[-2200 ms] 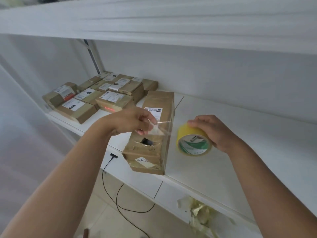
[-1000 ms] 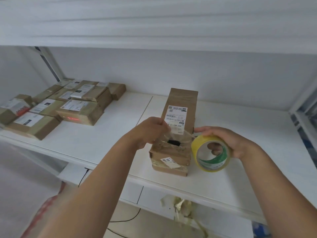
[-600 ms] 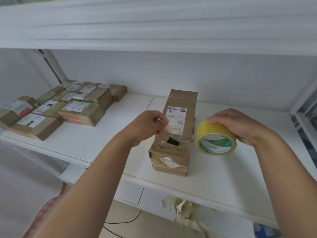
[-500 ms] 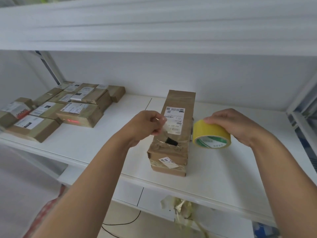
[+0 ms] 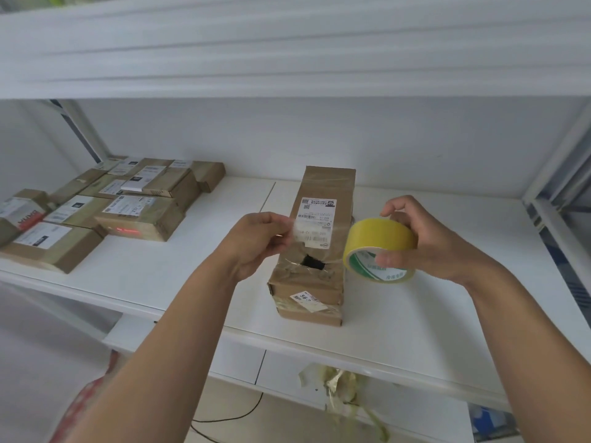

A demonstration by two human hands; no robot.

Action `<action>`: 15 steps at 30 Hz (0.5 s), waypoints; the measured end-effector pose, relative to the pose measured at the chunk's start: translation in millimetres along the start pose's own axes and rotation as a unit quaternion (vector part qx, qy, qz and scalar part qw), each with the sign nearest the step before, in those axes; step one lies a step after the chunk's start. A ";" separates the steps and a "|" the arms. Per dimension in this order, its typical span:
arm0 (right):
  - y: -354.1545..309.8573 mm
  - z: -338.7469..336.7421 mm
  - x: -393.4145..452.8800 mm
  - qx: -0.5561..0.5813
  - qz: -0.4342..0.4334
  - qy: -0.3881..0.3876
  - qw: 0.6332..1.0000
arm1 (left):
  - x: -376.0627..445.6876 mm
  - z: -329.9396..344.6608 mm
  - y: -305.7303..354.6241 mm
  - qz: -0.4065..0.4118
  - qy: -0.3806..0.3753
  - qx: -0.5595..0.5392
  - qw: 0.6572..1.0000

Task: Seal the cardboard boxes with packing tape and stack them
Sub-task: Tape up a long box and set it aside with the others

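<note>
A long brown cardboard box (image 5: 323, 199) with a white label lies on the white shelf (image 5: 198, 270), one end toward me; a dark hole shows in its taped top. My right hand (image 5: 425, 238) grips a yellow tape roll (image 5: 380, 241) just right of the box. A clear strip of tape (image 5: 315, 227) stretches from the roll leftward above the box. My left hand (image 5: 259, 243) pinches the strip's free end, left of the box.
Several labelled cardboard boxes (image 5: 140, 215) lie grouped at the shelf's left end. An upper shelf (image 5: 287, 46) hangs overhead. Crumpled tape scraps (image 5: 339, 385) hang off the shelf's front edge below the box. A black cable (image 5: 230, 417) runs on the floor.
The view swung so the box sits central. My right hand moved the roll from beside the box's front up to its right side; the pulled strip now spans the box top.
</note>
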State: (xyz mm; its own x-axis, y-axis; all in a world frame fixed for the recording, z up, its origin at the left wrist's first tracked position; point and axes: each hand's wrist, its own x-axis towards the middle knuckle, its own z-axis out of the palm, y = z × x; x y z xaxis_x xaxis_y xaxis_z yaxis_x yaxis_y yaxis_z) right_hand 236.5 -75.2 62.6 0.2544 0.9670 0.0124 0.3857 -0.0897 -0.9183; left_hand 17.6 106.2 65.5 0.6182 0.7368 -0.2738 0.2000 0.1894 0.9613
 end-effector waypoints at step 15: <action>-3.7 1.7 4.6 -0.123 -0.050 0.073 0.988 | -3.0 10.4 -8.3 0.074 0.089 0.191 0.975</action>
State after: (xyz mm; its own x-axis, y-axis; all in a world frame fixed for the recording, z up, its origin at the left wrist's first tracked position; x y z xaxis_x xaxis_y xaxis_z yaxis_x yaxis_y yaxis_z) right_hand 234.7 -70.0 65.5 0.3213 0.9312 0.1722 0.6150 -0.0669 -0.7857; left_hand 22.0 95.6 58.0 0.5267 0.8453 -0.0900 0.4083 -0.1587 0.8990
